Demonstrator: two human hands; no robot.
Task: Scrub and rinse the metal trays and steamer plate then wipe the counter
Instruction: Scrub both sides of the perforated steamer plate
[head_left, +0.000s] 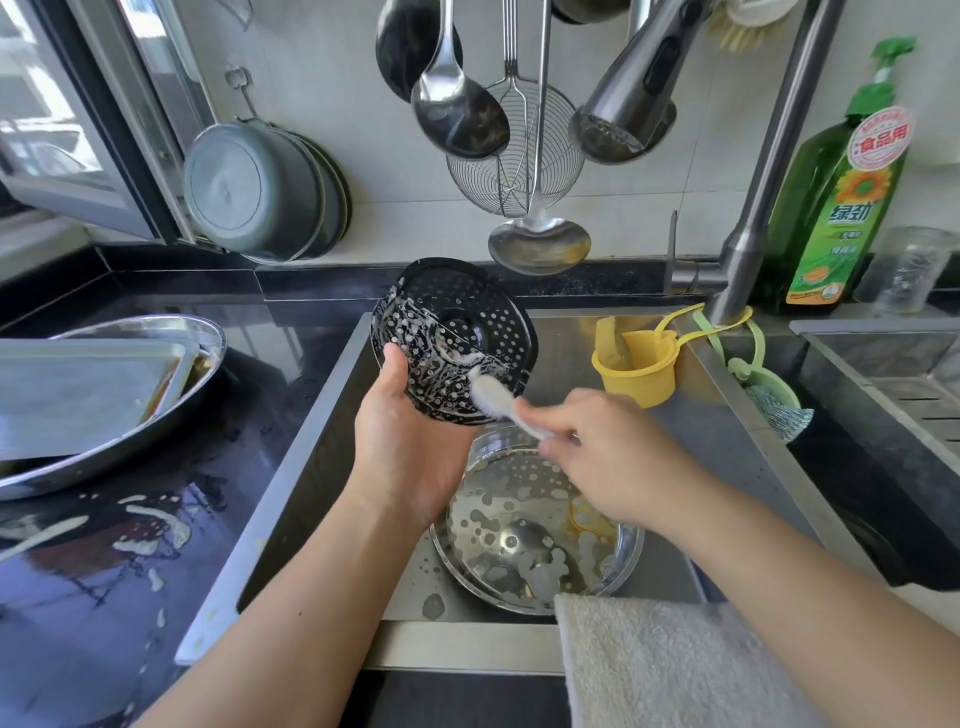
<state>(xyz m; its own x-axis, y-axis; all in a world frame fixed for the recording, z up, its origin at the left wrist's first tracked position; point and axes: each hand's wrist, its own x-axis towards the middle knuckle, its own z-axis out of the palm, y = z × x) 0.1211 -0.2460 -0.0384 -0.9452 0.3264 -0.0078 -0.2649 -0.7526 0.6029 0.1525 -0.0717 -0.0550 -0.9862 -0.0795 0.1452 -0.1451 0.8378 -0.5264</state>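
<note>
My left hand (410, 441) grips a round black perforated steamer plate (457, 322) by its lower edge and holds it tilted over the sink; soap foam streaks its face. My right hand (597, 447) pinches the handle of a small white brush (493, 397), whose head lies against the plate's lower part. Below in the sink sits a round metal bowl (535, 530) with foam patches and orange residue. On the counter at left an oval metal tray (171, 415) carries a rectangular metal tray (72, 395) resting across it.
The black counter (104, 597) at left is wet, with foam streaks. A towel (670, 660) hangs over the sink's front edge. A yellow cup (634, 374) and a green scrubber holder (769, 389) hang by the faucet (753, 208). Green detergent bottle (831, 208) stands at right. Ladles and a strainer hang overhead.
</note>
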